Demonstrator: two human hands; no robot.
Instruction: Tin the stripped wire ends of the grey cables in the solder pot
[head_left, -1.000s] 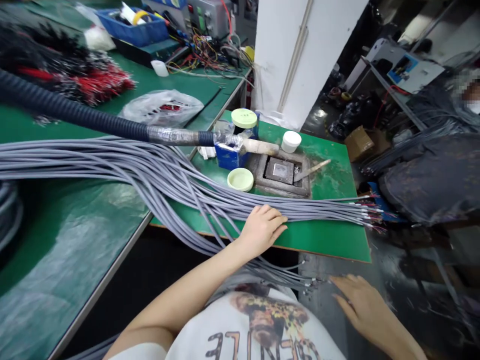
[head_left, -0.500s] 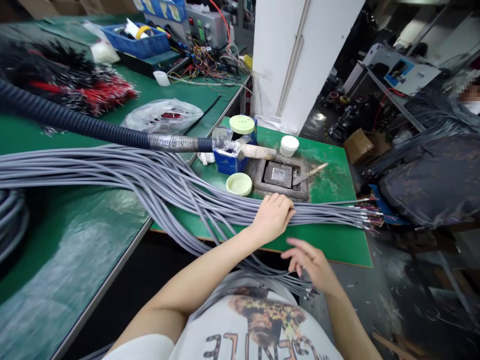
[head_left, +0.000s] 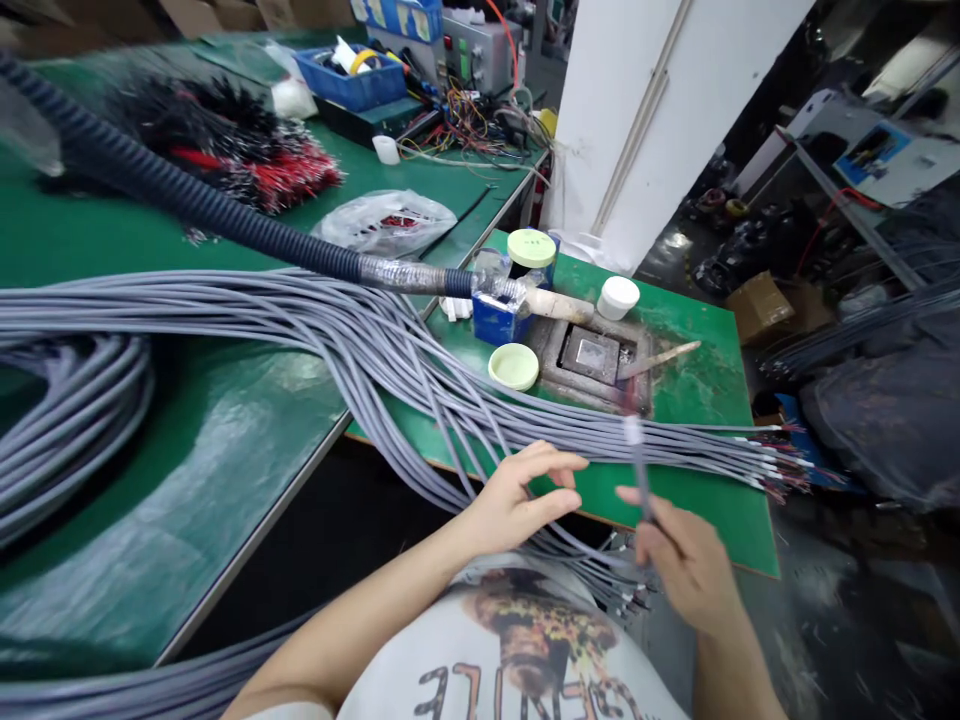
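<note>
My right hand (head_left: 679, 560) is shut on a single grey cable (head_left: 638, 470), which stands nearly upright above the fingers, blurred, with a pale tip. My left hand (head_left: 517, 497) hangs open at the near edge of a long bundle of grey cables (head_left: 322, 340), holding nothing. The bundle runs across the green work board (head_left: 675, 505) to the right, where stripped ends with coloured wires (head_left: 780, 468) fan out. More cable ends (head_left: 634, 595) hang below the board's near edge, close to my right hand.
A square metal pot (head_left: 590, 355) in a grey block, with a spatula (head_left: 664, 358), stands beyond the bundle. Nearby are a blue container (head_left: 499, 318), a green lid (head_left: 514, 367), a white jar (head_left: 619, 297) and a black corrugated hose (head_left: 225, 205). Coiled cables (head_left: 75, 420) lie on the left table.
My left hand has lifted off the bundle and moved back toward me. My right hand has risen and now grips one cable upright. The view has turned slightly.
</note>
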